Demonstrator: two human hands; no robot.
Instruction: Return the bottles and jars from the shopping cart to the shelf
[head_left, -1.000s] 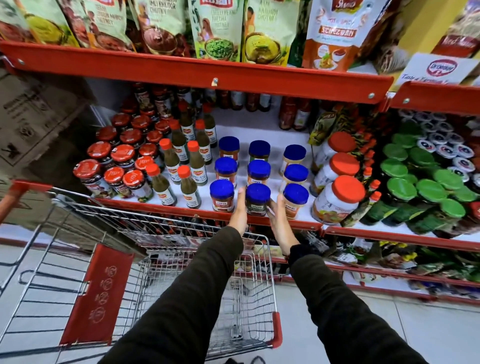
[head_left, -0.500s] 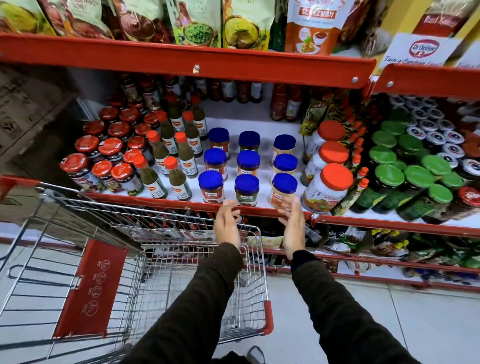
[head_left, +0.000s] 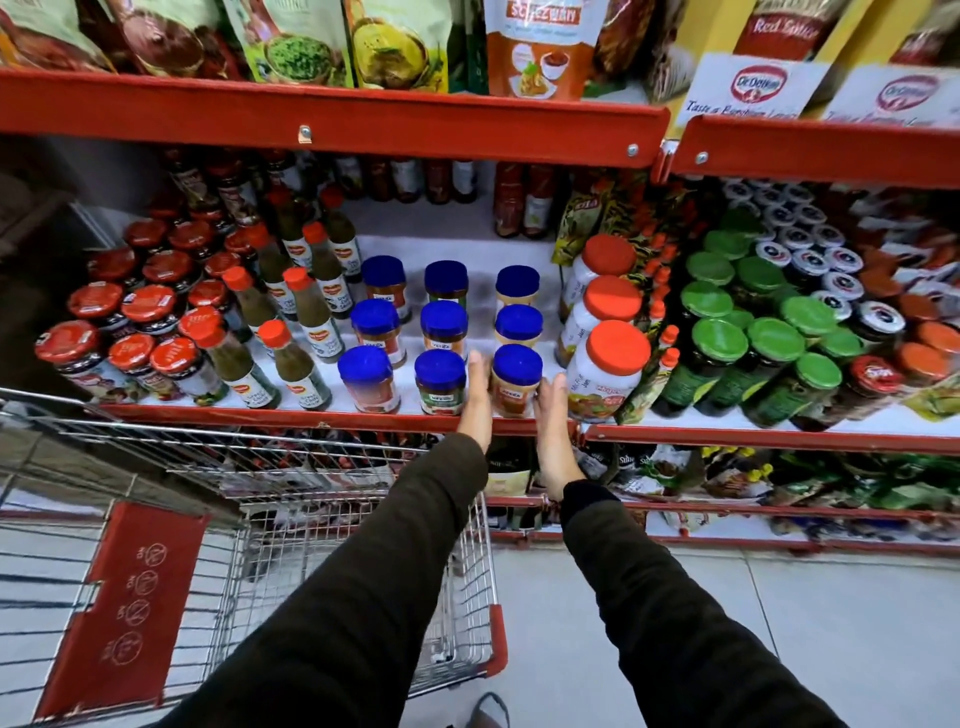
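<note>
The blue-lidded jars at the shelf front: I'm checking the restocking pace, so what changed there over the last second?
Both hands shifted one jar to the right: the left hand and right hand, which flanked the middle front jar a second ago, now flank the right front jar, fingers flat against its sides. The blue-lidded jars stayed in three rows of three; the cart remains below the shelf edge.

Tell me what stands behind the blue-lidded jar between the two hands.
Behind the front jar stand two more blue-lidded jars in a line, the middle one and the back one, then bare white shelf. Their lower labels are covered by the jars in front.
</note>
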